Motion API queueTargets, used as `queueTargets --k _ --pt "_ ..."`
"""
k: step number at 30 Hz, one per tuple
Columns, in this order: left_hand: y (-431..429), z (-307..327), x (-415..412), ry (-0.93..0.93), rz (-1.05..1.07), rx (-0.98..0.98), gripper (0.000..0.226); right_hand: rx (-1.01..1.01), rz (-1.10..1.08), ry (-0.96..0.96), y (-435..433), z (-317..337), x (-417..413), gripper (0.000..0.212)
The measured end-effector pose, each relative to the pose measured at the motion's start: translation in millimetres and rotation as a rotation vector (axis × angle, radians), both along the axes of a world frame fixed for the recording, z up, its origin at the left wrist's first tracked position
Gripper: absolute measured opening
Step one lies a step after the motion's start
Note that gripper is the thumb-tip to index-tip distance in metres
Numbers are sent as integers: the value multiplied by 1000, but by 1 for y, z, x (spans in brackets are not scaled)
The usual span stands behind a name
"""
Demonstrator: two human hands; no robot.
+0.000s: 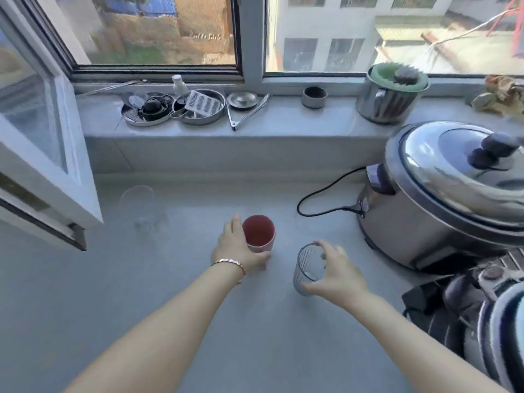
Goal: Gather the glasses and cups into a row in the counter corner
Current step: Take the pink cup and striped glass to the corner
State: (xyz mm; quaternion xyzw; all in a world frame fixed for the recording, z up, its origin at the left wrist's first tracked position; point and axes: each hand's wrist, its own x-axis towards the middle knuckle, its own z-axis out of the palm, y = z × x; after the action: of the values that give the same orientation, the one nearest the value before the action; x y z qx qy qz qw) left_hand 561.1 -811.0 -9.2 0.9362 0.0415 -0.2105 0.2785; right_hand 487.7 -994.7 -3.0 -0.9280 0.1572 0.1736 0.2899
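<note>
A red cup [259, 229] stands upright on the grey counter [141, 293], and my left hand [238, 246] wraps around its left side. To its right stands a clear ribbed glass [307, 266]; my right hand [337, 275] grips it from the right, fingers over the rim. A second clear glass [138, 207] stands alone near the back left corner, blurred by motion and apart from both hands.
An open window sash [42, 165] juts over the counter's left side. A steel rice cooker [442, 199] with a black cord [320, 194] fills the right. A raised sill [255, 117] at the back holds metal dishes, tongs and a pot.
</note>
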Motion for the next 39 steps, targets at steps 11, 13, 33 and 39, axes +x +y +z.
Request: queueTargets --k 11,13,33,39 --pt "12 -7 -30 -82 207 -61 83 -45 228 16 12 2 29 86" --pt "35 3 -58 -75 246 -92 84 -85 346 13 27 9 25 86" --pt "333 83 -555 -383 1237 -92 64 -5 1391 -186 428 77 -271 86" --pt "382 85 -715 -351 1414 -19 61 41 1591 -146 533 85 -412 88"
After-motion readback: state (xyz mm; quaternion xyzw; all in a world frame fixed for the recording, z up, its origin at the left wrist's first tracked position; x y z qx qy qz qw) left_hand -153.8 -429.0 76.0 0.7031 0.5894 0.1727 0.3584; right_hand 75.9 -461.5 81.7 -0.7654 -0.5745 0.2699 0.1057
